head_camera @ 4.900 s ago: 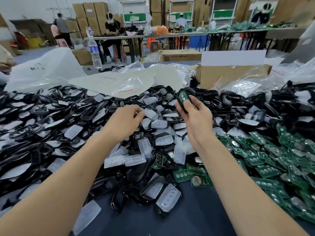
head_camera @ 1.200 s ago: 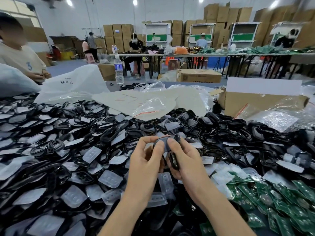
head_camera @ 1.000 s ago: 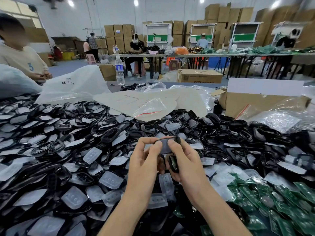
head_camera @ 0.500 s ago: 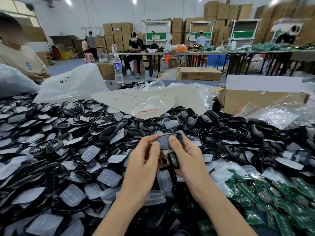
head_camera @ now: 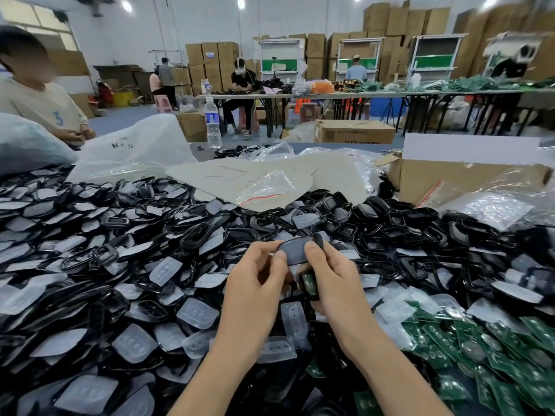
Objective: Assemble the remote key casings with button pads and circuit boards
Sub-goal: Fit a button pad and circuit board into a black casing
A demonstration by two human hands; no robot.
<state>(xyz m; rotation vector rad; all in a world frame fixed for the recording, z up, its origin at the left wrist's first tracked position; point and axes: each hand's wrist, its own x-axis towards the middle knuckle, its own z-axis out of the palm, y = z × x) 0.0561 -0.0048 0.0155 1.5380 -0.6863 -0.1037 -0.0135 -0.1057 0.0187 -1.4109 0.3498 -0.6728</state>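
Both thumbs and forefingers pinch one black casing (head_camera: 292,250) with a translucent button pad seated in its frame, held up above the pile, roughly centre of view. Left hand (head_camera: 255,283) grips its left end, fingers curled narrow. Right hand (head_camera: 333,280) grips the right end with thumb on top. The right hand's lower fingers also clamp a second casing (head_camera: 308,284) against the palm; green circuit board visible inside it. That one sits just below the first casing, between the two hands.

Under the hands: loose translucent button pads (head_camera: 196,313), several lying flat with three round bumps up. One pad (head_camera: 292,321) sits directly below the wrists.

Left and centre of the table: a big heap of empty black casing frames (head_camera: 195,235) mixed with pads, piled several deep.

Lower right: a spread of green circuit boards (head_camera: 468,346), overlapping, some with round coin cells showing.

Beyond the heap: flat plastic bags (head_camera: 264,181), a large white bag (head_camera: 132,151) with black handwriting, an open cardboard box (head_camera: 462,178) on the right lined with plastic.

Further back: a water bottle (head_camera: 212,123) upright at the table's far edge. Another person in a cream shirt (head_camera: 39,106) at far left, hands together. More workers at long tables behind, stacked cartons along the wall.
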